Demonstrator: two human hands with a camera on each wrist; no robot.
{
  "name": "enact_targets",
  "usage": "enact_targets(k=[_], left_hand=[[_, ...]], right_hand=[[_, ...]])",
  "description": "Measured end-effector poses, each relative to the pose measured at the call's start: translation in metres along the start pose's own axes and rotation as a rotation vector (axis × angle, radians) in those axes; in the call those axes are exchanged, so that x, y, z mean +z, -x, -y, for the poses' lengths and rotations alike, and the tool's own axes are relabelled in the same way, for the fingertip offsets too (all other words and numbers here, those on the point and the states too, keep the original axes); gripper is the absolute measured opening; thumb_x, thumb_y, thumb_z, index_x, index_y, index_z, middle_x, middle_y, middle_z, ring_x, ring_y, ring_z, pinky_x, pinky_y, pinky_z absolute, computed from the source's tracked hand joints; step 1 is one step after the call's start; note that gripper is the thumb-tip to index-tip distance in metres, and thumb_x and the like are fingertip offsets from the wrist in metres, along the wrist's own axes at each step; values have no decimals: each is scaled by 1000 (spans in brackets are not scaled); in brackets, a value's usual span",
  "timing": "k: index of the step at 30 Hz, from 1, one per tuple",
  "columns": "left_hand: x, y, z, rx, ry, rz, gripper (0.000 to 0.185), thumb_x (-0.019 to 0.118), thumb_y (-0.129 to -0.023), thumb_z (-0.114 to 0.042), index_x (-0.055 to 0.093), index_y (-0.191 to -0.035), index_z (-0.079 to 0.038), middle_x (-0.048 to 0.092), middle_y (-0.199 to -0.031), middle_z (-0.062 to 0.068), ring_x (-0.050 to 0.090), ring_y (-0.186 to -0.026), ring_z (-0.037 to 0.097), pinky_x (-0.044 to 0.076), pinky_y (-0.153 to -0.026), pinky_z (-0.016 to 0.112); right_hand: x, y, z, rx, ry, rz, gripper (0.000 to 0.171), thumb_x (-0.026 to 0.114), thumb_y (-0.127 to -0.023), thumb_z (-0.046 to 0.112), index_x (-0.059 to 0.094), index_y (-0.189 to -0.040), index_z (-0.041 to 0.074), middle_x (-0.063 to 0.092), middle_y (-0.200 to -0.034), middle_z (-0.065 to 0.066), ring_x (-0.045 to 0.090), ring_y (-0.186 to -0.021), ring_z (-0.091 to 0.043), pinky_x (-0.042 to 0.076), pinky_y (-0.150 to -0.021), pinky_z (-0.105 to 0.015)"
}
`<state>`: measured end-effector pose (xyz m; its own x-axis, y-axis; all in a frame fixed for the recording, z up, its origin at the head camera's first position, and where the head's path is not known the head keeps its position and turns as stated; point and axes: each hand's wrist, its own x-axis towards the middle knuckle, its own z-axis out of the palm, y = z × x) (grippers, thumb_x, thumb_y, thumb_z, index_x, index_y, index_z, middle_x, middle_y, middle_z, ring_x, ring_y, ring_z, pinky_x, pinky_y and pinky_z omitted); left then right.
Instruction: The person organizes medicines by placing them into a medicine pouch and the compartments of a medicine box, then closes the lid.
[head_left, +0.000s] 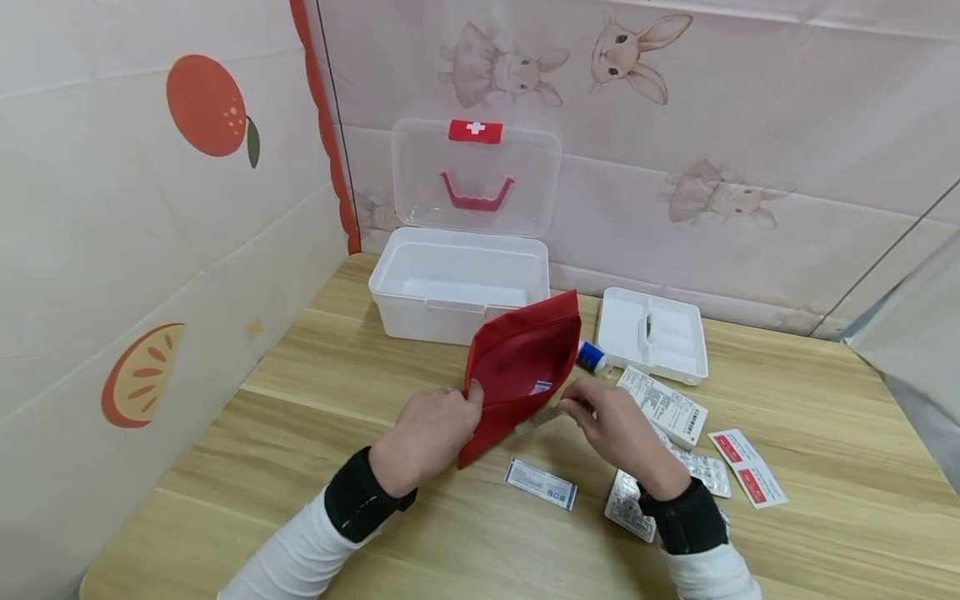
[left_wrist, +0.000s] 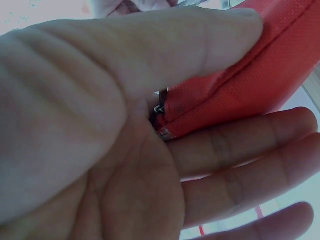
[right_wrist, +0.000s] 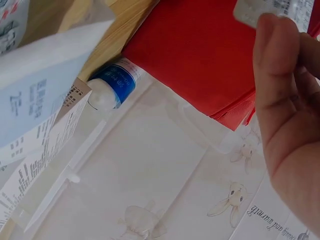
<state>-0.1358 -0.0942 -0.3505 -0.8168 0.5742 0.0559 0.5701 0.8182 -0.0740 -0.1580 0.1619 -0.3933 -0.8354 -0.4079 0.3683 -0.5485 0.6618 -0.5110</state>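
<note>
One red fabric pouch [head_left: 521,367] stands tilted on the wooden bench [head_left: 300,433], just in front of the storage box, its mouth gaping toward the person. It is a woven, plain red zip bag with a small white label showing inside; the writing on that label is too small to read. The left hand [head_left: 427,433] pinches the pouch's near corner, thumb on top and fingers beneath, as the left wrist view shows, with the zip end just at the thumb's base. The right hand [head_left: 615,425] pinches one silvery blister strip [head_left: 538,419] by its end, the strip's other end touching the pouch's lower edge; its print cannot be read.

Behind the pouch stands one clear plastic first-aid box [head_left: 457,287], lid raised, with a red latch carrying a white cross and a pink handle folded against the lid. To its right lies one white divided tray [head_left: 656,333]. Between pouch and tray lies one small bottle [head_left: 592,358] with a blue label, on its side; its lettering is blurred. Near the right hand lie one white medicine carton [head_left: 663,407] with fine print and a barcode, two blister packs [head_left: 626,504] partly hidden by the wrist, one small blue-and-white sachet [head_left: 540,483], and one white strip with two red patches [head_left: 747,468]. Both wrists wear black bands over white sleeves.
</note>
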Motion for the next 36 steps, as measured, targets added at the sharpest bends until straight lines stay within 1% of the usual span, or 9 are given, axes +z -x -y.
enact_targets(k=[6,10,14,18,21,26,30,33,36], left_hand=[[-1,1,-1,-9,-5,0,53,84,-80,-20,62,-122,5,63,-70,9,56,-56,16,54,-50,24],[-2,1,-1,-11,-6,3,54,83,-81,-21,62,-122,5,63,-71,9,57,-56,16,54,-50,25],[-2,1,-1,-15,-9,8,53,83,-81,-21,62,-122,4,64,-72,10,58,-57,17,55,-51,25],[-1,1,-1,-17,-12,14,54,84,-80,-21,62,-122,4,64,-73,10,59,-58,17,55,-52,26],[-1,0,-1,-18,-12,17,54,84,-80,-21,62,-123,4,64,-72,10,58,-57,17,55,-52,26],[-1,0,-1,-17,-19,17,54,83,-81,-22,62,-124,4,62,-69,9,56,-56,16,54,-50,25],[-1,0,-1,-19,-26,18,56,83,-80,-23,62,-124,4,60,-68,8,56,-56,16,53,-50,25],[-1,0,-2,-18,-31,18,55,82,-82,-24,62,-124,4,60,-68,8,57,-56,16,53,-49,25],[-1,0,-2,-16,-35,15,54,81,-83,-24,62,-124,5,60,-67,8,57,-56,16,53,-49,25]], right_hand=[[-5,0,2,25,13,-26,4,70,-91,5,67,-92,8,60,-85,1,51,-72,-10,46,-60,-24],[-8,0,3,54,-62,-24,1,66,-95,6,65,-95,6,62,-80,-1,53,-64,-7,46,-54,-24],[-9,1,5,59,-141,-43,5,64,-95,3,63,-99,6,63,-76,-3,55,-57,-7,44,-47,-24],[-8,2,6,51,-177,-104,8,65,-94,0,63,-99,6,64,-73,-2,59,-55,-11,47,-46,-24],[-7,2,6,53,-200,-158,9,65,-93,-1,62,-100,4,67,-75,-4,60,-54,-9,52,-48,-24],[-8,1,6,90,-275,-253,14,64,-93,-5,63,-107,-2,70,-86,-14,62,-56,-10,56,-53,-24],[-10,0,7,129,-323,-310,22,63,-93,-6,61,-115,-5,70,-95,-20,66,-62,-13,57,-57,-22],[-11,0,8,133,-336,-354,26,62,-93,-6,58,-118,-5,68,-93,-18,68,-67,-12,58,-60,-22],[-10,-1,8,116,-344,-419,23,61,-92,-9,56,-115,-5,65,-87,-14,69,-68,-9,58,-60,-22]])
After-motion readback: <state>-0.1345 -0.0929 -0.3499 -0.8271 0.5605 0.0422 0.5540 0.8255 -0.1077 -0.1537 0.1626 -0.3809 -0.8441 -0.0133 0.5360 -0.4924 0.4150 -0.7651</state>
